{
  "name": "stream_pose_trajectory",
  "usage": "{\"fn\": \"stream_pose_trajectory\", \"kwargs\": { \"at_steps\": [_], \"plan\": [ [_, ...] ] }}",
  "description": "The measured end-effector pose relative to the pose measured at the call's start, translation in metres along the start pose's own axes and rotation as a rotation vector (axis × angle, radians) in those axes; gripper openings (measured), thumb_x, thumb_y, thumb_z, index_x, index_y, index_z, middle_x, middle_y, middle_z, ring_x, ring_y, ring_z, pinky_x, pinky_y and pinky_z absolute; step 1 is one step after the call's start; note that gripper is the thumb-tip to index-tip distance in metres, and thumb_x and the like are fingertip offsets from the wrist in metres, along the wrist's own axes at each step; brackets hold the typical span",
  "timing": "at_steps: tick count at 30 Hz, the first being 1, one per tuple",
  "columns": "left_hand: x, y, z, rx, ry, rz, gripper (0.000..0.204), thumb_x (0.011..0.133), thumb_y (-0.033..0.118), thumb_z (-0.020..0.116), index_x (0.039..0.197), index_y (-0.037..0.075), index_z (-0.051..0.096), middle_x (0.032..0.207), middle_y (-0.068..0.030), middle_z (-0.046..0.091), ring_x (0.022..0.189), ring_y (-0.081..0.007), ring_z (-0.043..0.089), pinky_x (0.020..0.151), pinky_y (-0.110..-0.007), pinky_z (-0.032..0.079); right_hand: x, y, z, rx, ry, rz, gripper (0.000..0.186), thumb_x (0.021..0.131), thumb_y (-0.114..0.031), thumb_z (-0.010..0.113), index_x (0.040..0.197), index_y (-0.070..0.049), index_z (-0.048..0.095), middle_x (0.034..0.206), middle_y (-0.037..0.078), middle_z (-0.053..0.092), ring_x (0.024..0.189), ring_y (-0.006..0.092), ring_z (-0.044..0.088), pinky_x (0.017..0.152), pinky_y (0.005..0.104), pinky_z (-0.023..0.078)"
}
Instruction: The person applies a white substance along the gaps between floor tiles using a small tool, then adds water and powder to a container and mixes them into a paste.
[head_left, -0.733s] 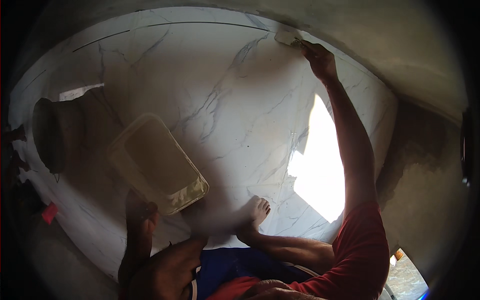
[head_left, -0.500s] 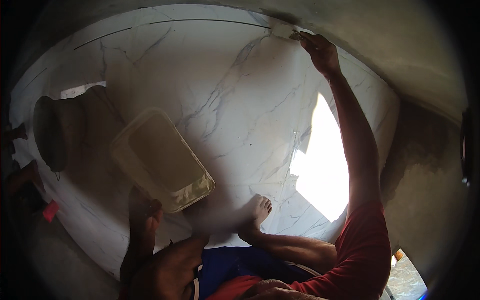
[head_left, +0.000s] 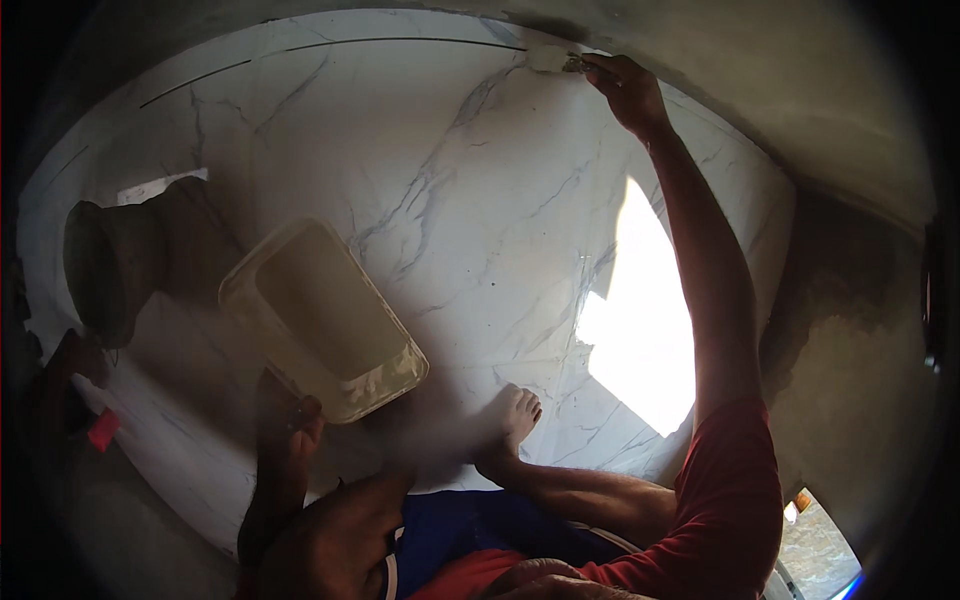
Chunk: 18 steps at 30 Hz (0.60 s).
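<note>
My right hand (head_left: 628,95) is stretched out to the far edge of the marble-patterned tile floor (head_left: 480,240), beside the wall. Its fingers are closed on a small flat tool that looks like a putty knife (head_left: 548,59), its pale blade lying at the end of a dark gap between tiles. Some dark matter clings near my fingertips. My left hand (head_left: 298,425) grips the lower left corner of a cream rectangular plastic tub (head_left: 395,385), thumb on the near side and the other fingers mostly hidden. Pale material coats the tub's inside; what lies at its bottom is too dim to name.
A dark grey bucket (head_left: 95,265) stands at the left. Near it a co-worker's limb (head_left: 75,360) and a pink-red thing (head_left: 103,430) show in shadow. Bare grey wall (head_left: 800,100) borders the far right. My bare foot (head_left: 520,412) is on the tiles near a bright sunlit patch (head_left: 645,330).
My right hand has shifted slightly left along the far edge with the tool. The tub stays in my left hand. At the far left, a co-worker's dark limb has partly left view.
</note>
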<state>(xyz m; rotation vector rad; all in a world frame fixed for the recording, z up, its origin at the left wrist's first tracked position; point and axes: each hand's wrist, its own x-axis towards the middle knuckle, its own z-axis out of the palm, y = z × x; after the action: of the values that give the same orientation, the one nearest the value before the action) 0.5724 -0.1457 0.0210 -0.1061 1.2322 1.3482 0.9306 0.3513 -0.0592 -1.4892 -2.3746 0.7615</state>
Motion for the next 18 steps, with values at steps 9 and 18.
{"fn": "stream_pose_trajectory", "kwargs": {
  "at_steps": [9,18],
  "plan": [
    [0.000,0.009,0.001,0.096,-0.064,0.019,0.090,0.073,0.022,0.090,0.142,-0.005,0.040,0.124,-0.0108,0.063,0.113,-0.0214,0.065,0.098,-0.033,0.054,-0.009,0.063,-0.035,-0.060,0.061,0.113,0.032,0.094,-0.023,0.070,0.125,-0.012,0.070,0.116,0.012,0.070,0.108,0.0243,0.067,0.095,0.0343,0.052],
    [0.003,0.005,0.001,0.057,-0.093,0.041,0.085,0.074,0.018,0.088,0.142,-0.006,0.041,0.127,-0.0123,0.063,0.116,-0.0238,0.064,0.100,-0.036,0.054,0.031,-0.031,-0.014,0.003,-0.045,-0.053,0.032,0.095,-0.024,0.067,0.123,-0.010,0.070,0.115,0.011,0.071,0.105,0.0253,0.068,0.094,0.0359,0.052]
  ]
}}
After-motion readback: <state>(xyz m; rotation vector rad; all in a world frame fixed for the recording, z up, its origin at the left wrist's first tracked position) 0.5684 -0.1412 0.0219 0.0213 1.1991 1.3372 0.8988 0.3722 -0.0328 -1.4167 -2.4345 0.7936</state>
